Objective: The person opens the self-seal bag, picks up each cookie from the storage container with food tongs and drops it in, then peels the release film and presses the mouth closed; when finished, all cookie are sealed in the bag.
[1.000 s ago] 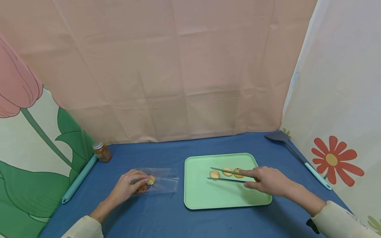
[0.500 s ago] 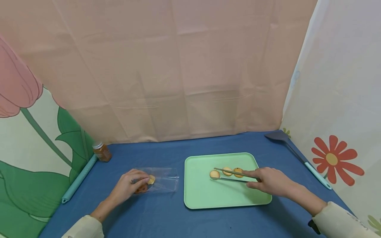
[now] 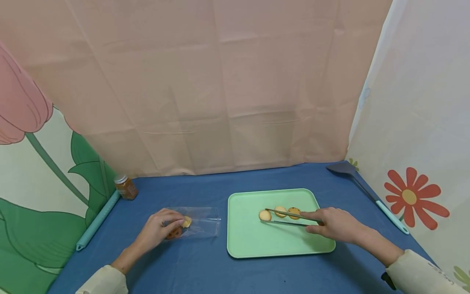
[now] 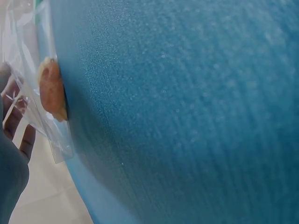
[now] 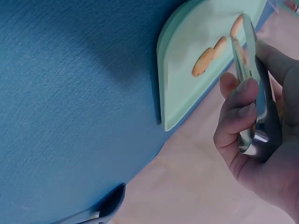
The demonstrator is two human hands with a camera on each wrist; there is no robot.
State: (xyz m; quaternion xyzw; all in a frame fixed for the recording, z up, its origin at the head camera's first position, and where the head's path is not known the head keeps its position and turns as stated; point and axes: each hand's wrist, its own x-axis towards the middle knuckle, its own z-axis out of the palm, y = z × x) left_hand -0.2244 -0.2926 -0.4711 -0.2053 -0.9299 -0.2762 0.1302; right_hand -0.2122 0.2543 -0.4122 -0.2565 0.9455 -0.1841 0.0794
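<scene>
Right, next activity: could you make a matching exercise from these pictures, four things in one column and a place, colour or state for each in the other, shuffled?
1. bag
2. tongs
3. tray
4. spatula

A. pale green
B. transparent
C. along the table's right edge
D. held in the right hand

Pairs: 1-B, 2-D, 3-A, 4-C

Metal tongs (image 3: 293, 215), lower right of centre, tips apart, straddling pale round cookie (image 3: 264, 215); clear bag (image 3: 206, 224), lower left of centre, yellow and brown pieces (image 3: 187, 222) inside.
</scene>
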